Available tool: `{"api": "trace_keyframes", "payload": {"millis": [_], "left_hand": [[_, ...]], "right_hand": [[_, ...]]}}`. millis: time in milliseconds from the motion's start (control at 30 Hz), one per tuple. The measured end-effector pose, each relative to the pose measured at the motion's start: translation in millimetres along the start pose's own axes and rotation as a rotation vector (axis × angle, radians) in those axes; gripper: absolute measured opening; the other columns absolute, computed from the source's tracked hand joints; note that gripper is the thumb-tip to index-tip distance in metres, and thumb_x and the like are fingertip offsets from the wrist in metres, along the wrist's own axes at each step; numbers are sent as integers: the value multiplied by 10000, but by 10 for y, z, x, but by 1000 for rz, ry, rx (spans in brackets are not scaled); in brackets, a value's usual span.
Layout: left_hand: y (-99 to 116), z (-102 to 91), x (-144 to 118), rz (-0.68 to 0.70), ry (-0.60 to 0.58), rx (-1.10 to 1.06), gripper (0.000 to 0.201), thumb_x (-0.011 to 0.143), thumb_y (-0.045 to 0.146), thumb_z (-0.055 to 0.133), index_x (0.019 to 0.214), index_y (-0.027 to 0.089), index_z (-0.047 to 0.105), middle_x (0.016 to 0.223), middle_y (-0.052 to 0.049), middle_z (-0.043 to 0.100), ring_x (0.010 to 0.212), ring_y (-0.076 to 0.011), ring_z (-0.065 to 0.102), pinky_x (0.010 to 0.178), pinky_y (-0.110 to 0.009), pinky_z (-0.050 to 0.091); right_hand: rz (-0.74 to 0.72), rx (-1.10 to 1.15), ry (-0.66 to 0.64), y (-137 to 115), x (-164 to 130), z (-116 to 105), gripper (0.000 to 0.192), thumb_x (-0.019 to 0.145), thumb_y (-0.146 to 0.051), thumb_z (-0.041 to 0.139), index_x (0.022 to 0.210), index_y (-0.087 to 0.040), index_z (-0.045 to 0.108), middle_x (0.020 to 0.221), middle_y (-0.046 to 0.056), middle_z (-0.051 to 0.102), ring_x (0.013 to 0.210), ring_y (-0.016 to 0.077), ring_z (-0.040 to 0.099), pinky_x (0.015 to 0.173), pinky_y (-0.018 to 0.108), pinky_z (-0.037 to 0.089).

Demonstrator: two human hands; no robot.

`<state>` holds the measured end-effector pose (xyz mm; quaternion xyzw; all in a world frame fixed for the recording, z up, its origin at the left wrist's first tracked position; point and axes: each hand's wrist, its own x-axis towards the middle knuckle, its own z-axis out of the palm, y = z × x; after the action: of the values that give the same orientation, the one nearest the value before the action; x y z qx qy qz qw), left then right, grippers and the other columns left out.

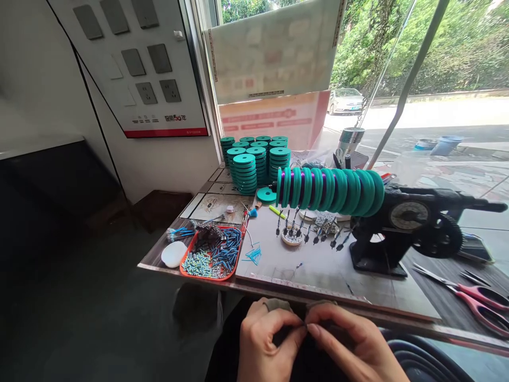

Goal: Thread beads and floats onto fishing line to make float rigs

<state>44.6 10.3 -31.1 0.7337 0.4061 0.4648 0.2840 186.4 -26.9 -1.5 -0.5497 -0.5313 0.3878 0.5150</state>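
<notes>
My left hand [270, 334] and my right hand [350, 339] meet below the table's front edge, over my dark clothing. Both pinch thumb to forefinger, tip against tip. Whatever lies between the fingertips is too small to make out. Closest on the board beyond them lies a tiny dark piece with a thin wire [299, 265]. Farther back, a row of teal spools [330, 190] sits on the shaft of a black hand-cranked winder [407, 217]. Small dark pieces [316, 239] hang from the spools on lines.
A red tray [237, 260] holds blue and green small parts, with a white round lid [174, 254] beside it. Stacked teal spools [244, 172] stand by the window. Red-handled scissors [473, 302] lie at right. A small round dish of beads [292, 236] sits under the spools.
</notes>
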Motion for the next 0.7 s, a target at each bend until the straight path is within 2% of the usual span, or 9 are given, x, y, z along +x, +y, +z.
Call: {"api": "trace_keyframes", "payload": {"millis": [700], "left_hand": [[-28, 10, -24, 28, -4, 66, 107, 725, 159, 671, 641, 213, 633, 621, 12, 657, 613, -171, 575, 568, -262, 406]], "right_hand": [[-57, -73, -23, 85, -8, 6, 146, 800, -351, 588, 721, -237, 635, 653, -44, 622, 604, 112, 555, 588, 155, 430]]}}
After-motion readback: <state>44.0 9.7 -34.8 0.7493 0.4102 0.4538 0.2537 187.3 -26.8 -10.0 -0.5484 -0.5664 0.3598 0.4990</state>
